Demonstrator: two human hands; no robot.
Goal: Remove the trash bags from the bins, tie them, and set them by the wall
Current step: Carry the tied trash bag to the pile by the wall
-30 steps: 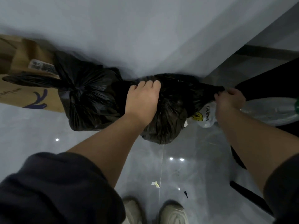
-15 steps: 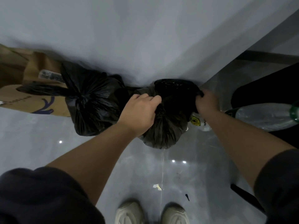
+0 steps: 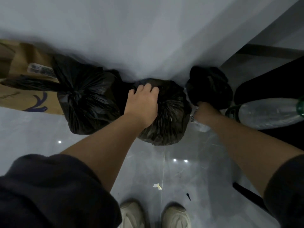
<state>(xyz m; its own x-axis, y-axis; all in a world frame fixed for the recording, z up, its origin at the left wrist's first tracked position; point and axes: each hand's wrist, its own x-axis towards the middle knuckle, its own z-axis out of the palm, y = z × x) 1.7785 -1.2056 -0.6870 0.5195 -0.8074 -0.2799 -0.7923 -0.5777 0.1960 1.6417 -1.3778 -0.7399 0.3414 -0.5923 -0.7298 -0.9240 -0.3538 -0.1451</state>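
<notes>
Two black trash bags sit on the floor against the grey wall (image 3: 148,38). The left bag (image 3: 85,99) is tied, its knot tails pointing left. My left hand (image 3: 143,102) grips the gathered top of the middle bag (image 3: 169,119). My right hand (image 3: 205,114) is closed on a loose black flap of plastic (image 3: 209,86) that stands up to the right of that bag; whether the flap belongs to the middle bag I cannot tell.
A brown cardboard box (image 3: 24,89) lies at the left against the wall. A large clear water bottle (image 3: 269,111) lies at the right beside a dark bin shape (image 3: 271,79). A paper scrap (image 3: 157,186) lies on the glossy floor near my shoes (image 3: 154,214).
My left hand has shifted from pressing on the bag to gripping its top. My right hand has pulled the black flap out to the right and up.
</notes>
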